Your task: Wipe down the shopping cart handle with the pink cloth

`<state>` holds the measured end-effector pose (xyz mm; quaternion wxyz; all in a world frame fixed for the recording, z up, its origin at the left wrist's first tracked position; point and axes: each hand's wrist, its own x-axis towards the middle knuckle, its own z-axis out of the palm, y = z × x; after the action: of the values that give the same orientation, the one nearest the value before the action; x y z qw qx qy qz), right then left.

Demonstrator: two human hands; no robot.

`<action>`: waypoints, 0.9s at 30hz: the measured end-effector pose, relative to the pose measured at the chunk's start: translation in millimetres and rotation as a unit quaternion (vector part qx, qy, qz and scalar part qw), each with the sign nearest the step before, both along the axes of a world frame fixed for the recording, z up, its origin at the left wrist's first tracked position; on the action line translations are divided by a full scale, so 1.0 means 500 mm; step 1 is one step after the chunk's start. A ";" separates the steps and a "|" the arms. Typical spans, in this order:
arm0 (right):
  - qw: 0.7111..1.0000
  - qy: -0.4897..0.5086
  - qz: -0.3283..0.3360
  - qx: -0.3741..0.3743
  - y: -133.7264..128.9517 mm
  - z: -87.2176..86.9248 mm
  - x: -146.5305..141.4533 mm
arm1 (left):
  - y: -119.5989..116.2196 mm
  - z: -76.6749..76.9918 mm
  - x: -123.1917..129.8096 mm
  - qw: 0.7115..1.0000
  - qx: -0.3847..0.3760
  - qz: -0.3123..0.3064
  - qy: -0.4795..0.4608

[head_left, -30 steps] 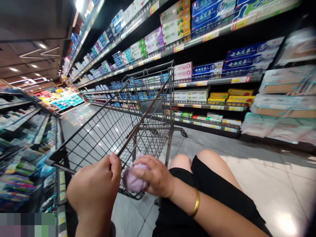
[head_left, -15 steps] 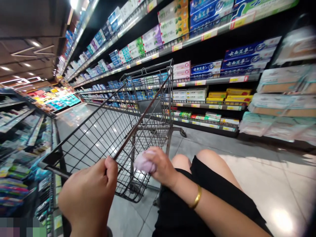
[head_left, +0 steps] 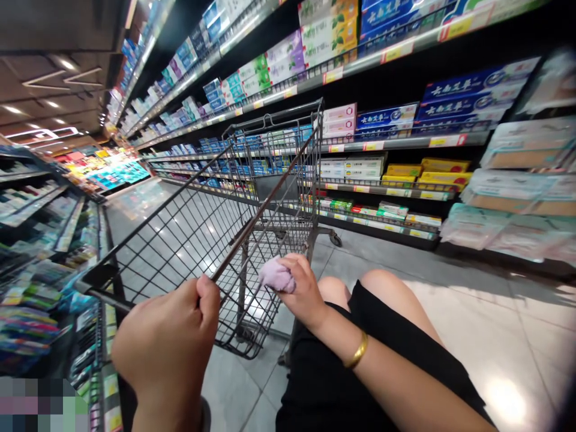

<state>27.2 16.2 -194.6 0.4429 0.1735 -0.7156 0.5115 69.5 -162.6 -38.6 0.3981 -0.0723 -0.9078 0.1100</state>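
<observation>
A shopping cart (head_left: pixel 157 234) of dark wire mesh stands in front of me, and bare mesh shows inside it. My left hand (head_left: pixel 168 336) is closed around the cart's top rim at the near side, thumb uppermost. In my right hand (head_left: pixel 303 294) is a crumpled pale purple cloth (head_left: pixel 276 275), bunched in the fingers. It is beside the mesh of the cart's side wall; whether it touches the wires I cannot tell. A gold bracelet (head_left: pixel 357 350) circles my right wrist.
Long shelves (head_left: pixel 348 144) of boxed goods run along the right and into the distance. Plastic-wrapped packs (head_left: pixel 522 192) are stacked at far right. Another shelf (head_left: pixel 49 216) lines the left. Grey floor tiles (head_left: pixel 234 384) lie below, with a cart wheel (head_left: pixel 335 240) ahead.
My right hand and the cloth have shifted slightly up and to the right along the cart's side. My left hand keeps its hold on the rim. The view has turned a little.
</observation>
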 end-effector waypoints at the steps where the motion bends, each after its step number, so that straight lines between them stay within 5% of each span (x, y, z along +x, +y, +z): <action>1: 1.000 -0.003 -0.002 0.000 -0.001 0.003 0.004 | 0.000 0.000 0.000 1.000 0.000 0.000 -0.001; 7: 0.972 0.132 0.111 0.160 -0.043 0.020 0.052 | 0.003 0.004 0.002 1.000 0.000 0.023 -0.001; 13: 0.999 -0.030 0.009 -0.007 -0.012 -0.018 0.012 | 0.007 0.003 0.001 1.000 0.013 0.011 -0.008; 20: 0.980 0.118 0.120 0.111 -0.050 -0.005 0.051 | 0.001 0.001 0.001 1.000 -0.011 0.004 0.004; 25: 0.999 0.000 0.032 0.008 -0.019 -0.027 0.018 | 0.003 -0.001 0.000 1.000 -0.019 0.009 0.004; 27: 0.999 -0.013 0.030 0.022 -0.016 -0.027 0.020 | 0.004 -0.002 0.000 1.000 -0.020 0.014 0.006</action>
<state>37.0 8.0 -207.9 0.4135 0.1980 -0.7270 0.5112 69.5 -160.7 -39.7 0.4007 -0.0670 -0.9038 0.1343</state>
